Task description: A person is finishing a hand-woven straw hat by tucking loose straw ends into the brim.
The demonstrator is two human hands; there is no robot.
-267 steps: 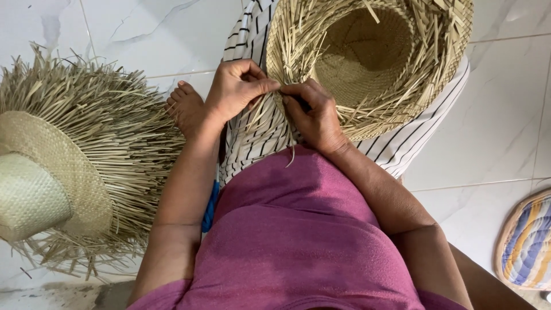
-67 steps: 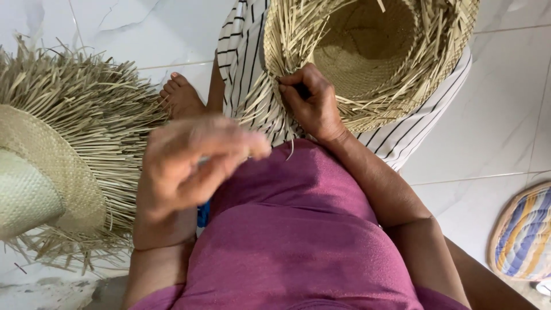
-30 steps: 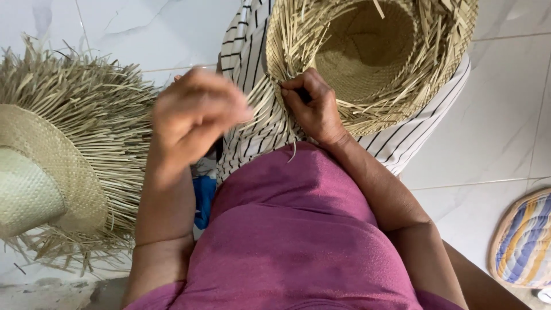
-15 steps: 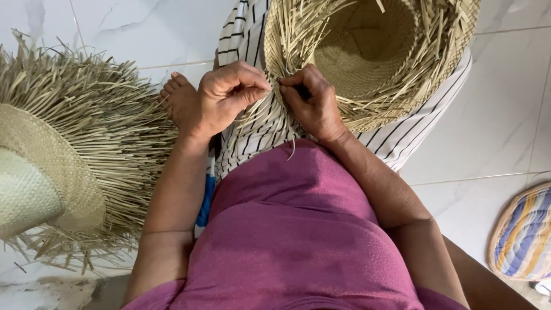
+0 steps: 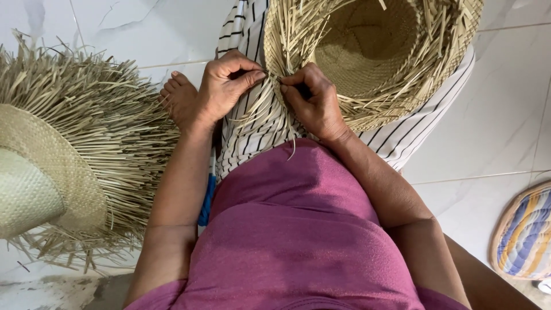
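Half-woven straw hat point(image 5: 373, 57), pale tan, lying crown-down across the person's lap on a white cloth with thin black stripes point(image 5: 252, 123); open bowl faces the camera, brim edge unfinished, loose straw ends bristling all round the rim. Left hand point(image 5: 221, 89) at the near-left edge of the brim, thumb and forefinger pinched together on a few loose strands. Right hand point(image 5: 313, 103) just beside it, fingertips nearly touching those of the left, grip closed on strands at the same spot; a small dark object shows between its fingers, too hidden to identify. Fanned straw ends point(image 5: 264, 115) hang down from the working point over the striped cloth, partly covering it. Bare foot point(image 5: 178, 97) resting on the floor, just behind the left wrist. Second straw hat point(image 5: 63, 161) on the floor to the left, well apart from the hands, woven crown and inner brim finished, with a wide fringe of long unwoven straw spreading out towards the foot and left forearm. Blue object point(image 5: 205, 201) showing in a narrow strip between left forearm and magenta garment point(image 5: 298, 229), mostly hidden. Round striped mat point(image 5: 525, 235), blue, yellow and pink, at the right edge, cut off by the frame. White marble-patterned tiled floor point(image 5: 505, 115) beneath everything.
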